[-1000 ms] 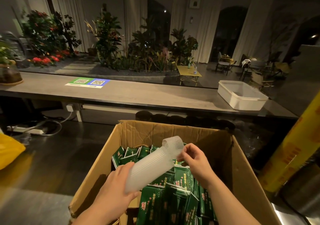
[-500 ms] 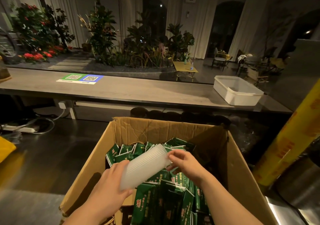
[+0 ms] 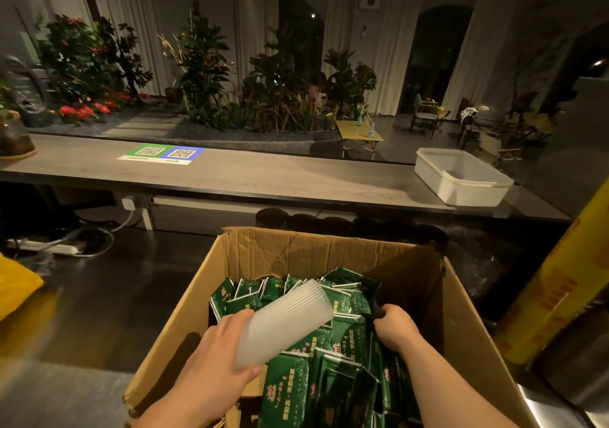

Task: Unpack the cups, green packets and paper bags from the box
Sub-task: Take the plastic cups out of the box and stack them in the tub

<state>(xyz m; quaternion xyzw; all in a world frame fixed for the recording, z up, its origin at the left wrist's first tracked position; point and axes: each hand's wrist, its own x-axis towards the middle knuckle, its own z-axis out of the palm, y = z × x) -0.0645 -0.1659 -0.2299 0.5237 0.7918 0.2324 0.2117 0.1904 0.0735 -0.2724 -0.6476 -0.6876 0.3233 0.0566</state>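
Cups (image 3: 286, 320), a tilted stack gripped at its base by the left hand (image 3: 217, 352), hang over the packets (image 3: 290, 381) in the box (image 3: 296, 249) while the right hand (image 3: 393, 325) curls in beside them, its hold unclear; with cup removal in hand, the stack likely needs lifting out next.

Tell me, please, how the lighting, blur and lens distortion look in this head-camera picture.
Head view: dim, warm light; the counter bows from wide-angle distortion; the yellow thing at the left edge is blurred; the stack of cups in the left hand is fairly sharp and well lit; the right inner corner of the box lies in deep shadow, hiding what the right hand reaches for.
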